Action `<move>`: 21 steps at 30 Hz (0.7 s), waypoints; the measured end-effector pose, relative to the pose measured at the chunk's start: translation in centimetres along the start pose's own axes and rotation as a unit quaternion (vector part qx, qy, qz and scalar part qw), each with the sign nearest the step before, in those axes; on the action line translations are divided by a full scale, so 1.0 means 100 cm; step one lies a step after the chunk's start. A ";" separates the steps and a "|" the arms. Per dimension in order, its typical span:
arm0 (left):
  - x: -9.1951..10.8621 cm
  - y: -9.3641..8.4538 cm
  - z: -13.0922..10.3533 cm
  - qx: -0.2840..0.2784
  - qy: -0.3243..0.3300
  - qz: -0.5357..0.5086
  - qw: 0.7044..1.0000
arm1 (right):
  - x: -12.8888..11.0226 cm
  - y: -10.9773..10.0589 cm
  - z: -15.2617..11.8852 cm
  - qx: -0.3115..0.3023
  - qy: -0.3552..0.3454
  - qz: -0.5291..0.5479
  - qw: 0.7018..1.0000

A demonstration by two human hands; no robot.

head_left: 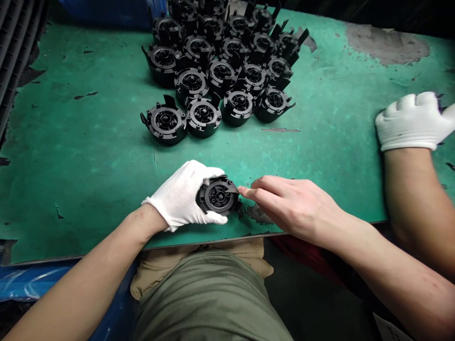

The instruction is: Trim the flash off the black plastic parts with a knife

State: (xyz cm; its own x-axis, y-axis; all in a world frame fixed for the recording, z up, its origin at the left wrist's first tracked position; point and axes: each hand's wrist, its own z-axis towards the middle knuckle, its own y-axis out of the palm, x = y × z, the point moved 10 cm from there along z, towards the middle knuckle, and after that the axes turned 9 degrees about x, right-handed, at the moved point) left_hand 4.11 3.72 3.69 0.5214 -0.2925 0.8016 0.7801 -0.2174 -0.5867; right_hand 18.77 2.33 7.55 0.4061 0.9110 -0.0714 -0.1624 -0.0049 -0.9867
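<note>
My left hand (185, 196), in a white glove, grips a round black plastic part (217, 196) from its left side, near the front edge of the table. The part's ringed face is turned up. My right hand (284, 199) is bare and closed around a small pointed blade (232, 190), whose tip lies over the right side of the part's face. The blade's handle is hidden inside the fingers. Beyond my hands, several similar black parts (166, 121) stand grouped in rows on the green table (88, 142).
Another person's white-gloved hand (408, 121) rests on the table at the right. A blue container (113, 12) is at the back left, and black ridged trays (17, 52) stand at the left edge. Blue plastic (31, 282) lies below the table at the left.
</note>
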 end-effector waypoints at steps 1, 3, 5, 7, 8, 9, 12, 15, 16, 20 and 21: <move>0.000 0.000 0.000 -0.001 -0.001 -0.005 1.000 | 0.000 -0.001 0.001 0.004 -0.007 0.001 1.000; 0.001 0.000 0.001 -0.007 -0.006 -0.020 1.000 | 0.001 -0.003 0.002 0.011 -0.016 0.008 1.000; 0.001 0.000 0.002 -0.012 -0.011 -0.032 0.999 | 0.003 -0.003 0.004 0.009 -0.028 0.019 0.999; 0.001 0.000 0.002 -0.015 -0.012 -0.035 0.999 | 0.004 -0.004 0.005 0.004 -0.042 0.025 0.999; 0.001 0.000 0.002 -0.016 -0.012 -0.034 0.999 | 0.004 -0.004 0.006 0.002 -0.049 0.027 0.998; 0.001 0.000 0.002 -0.016 -0.011 -0.031 0.999 | 0.005 -0.005 0.007 0.001 -0.056 0.030 0.998; 0.000 0.002 0.001 -0.017 -0.008 -0.015 1.000 | 0.007 -0.008 0.010 0.000 -0.072 0.042 0.997; -0.001 0.002 -0.001 -0.009 0.003 0.009 1.000 | 0.009 -0.008 0.013 -0.001 -0.084 0.053 0.995; -0.001 0.002 -0.001 -0.003 0.008 0.016 1.000 | 0.010 -0.008 0.013 -0.002 -0.087 0.055 0.995; -0.001 0.002 0.000 0.000 0.017 0.027 0.999 | 0.014 -0.003 0.013 -0.023 -0.105 0.058 0.993; -0.001 0.003 0.000 -0.007 0.015 0.024 1.000 | 0.014 -0.002 0.013 -0.027 -0.113 0.059 0.991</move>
State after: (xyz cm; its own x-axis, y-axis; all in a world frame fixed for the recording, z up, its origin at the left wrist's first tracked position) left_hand 4.30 3.71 3.45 0.5470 -0.3305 0.7691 0.7498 -0.2150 -0.6257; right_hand 18.21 4.14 7.80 0.1742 0.9718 -0.1590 -0.1456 -0.1343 -0.9802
